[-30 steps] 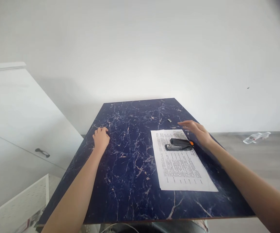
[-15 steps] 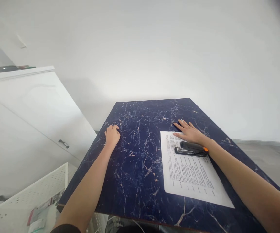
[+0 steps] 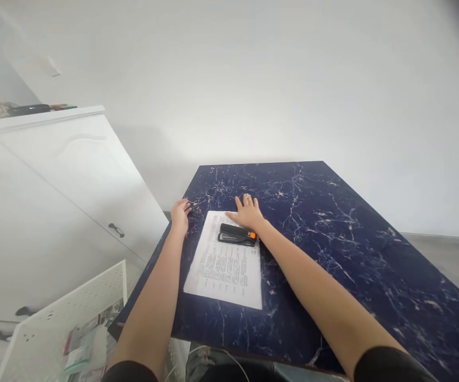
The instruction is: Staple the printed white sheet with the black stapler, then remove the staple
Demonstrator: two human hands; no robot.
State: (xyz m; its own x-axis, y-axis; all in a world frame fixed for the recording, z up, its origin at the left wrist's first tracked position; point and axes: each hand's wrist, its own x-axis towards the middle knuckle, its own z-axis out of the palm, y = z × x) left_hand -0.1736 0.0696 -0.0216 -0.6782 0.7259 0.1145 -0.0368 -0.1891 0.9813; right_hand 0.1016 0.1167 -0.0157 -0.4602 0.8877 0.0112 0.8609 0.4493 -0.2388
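Observation:
Printed paper [image 3: 221, 270] lies on the dark blue marbled table [image 3: 356, 265], with a black stapler [image 3: 235, 233] resting on its upper part. The stapler has an orange piece at its right end. Flat at the paper's top right corner, my right hand [image 3: 249, 213] has its fingers spread, the thumb on the paper and the wrist beside the stapler's orange end. My left hand [image 3: 181, 213] rests near the table's left edge, left of the paper. Its fingers are loosely bent and a little apart, and nothing shows in them.
To the left stands a white cabinet [image 3: 54, 212] with dark handles and items on top. Below it, a white perforated basket [image 3: 106, 281] holds packets. A white wall [image 3: 261, 79] rises behind the table. A pale cable [image 3: 229, 354] hangs below the front edge.
The paper, with the stapler on it, has slid left across the table along with my right hand. My left hand stays near the left edge. The view has shifted slightly left.

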